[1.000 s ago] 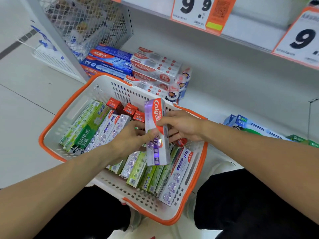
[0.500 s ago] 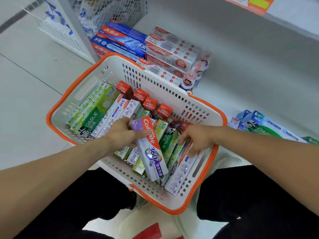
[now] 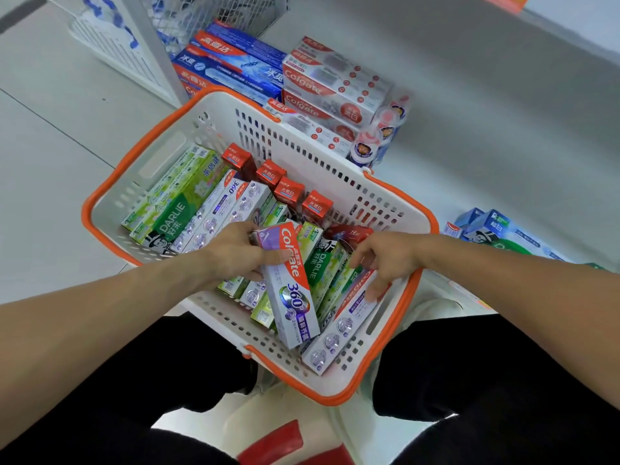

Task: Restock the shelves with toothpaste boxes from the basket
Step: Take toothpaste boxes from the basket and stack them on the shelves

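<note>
Picking step: my left hand [image 3: 235,253] grips the Colgate 360 box [image 3: 291,290]; right-hand fingers [image 3: 375,290] press a second box [image 3: 339,327] in the basket [image 3: 110,186]; next, lift it to the shelf [image 3: 469,146].

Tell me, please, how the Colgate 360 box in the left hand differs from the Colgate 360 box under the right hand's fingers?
The held Colgate 360 box is gripped by the left hand and raised above the other boxes; the lower Colgate 360 box lies flat against the side wall of the basket, the right hand only touching it with its fingertips. The held box shows its whole front; the lower one is partly covered. Both are long and purple-and-white with a red Colgate band.
</note>
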`<state>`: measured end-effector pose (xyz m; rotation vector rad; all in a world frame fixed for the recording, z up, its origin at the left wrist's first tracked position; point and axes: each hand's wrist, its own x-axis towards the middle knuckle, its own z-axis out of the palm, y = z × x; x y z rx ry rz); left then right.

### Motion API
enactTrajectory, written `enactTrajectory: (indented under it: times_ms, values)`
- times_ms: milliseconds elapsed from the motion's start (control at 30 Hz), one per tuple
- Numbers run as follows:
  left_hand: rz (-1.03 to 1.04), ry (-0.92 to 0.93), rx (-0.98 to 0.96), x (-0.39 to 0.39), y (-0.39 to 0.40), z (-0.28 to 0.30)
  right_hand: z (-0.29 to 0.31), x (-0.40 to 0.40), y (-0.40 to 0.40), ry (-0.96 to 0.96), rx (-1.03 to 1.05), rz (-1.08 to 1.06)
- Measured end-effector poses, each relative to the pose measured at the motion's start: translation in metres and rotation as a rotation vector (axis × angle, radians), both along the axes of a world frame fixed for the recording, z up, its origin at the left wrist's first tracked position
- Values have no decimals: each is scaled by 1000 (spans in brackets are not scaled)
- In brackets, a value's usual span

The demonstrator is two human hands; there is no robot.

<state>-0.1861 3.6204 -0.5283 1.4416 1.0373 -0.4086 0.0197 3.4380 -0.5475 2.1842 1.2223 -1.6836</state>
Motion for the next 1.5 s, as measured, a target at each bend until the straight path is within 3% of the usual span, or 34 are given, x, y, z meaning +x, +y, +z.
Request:
enactTrajectory:
  times_ms: [167,367,500,700,833,1033,1233,1500]
  values:
    - [-1,-18,-22,1,-2,0,3,-3,0,-39,-36,23]
    - [26,-58,-43,3,2,6,25,1,6,186,118,-325]
    - [9,-140,-128,6,1,17,53,5,17,239,274,-396]
    - [18,-234,-273,11,-8,28,57,14,22,672,356,-709]
    - [49,-266,-281,10,-11,29,48,-2,20,810,371,-875]
    - [69,-385,-349,7,-10,32,51,-21,30,778,507,-1155]
    - [282,-463,-220,22,-8,52,71,-34,49,760,652,-1293]
    - [482,-662,-94,44,15,115,131,-36,63,573,813,-1113]
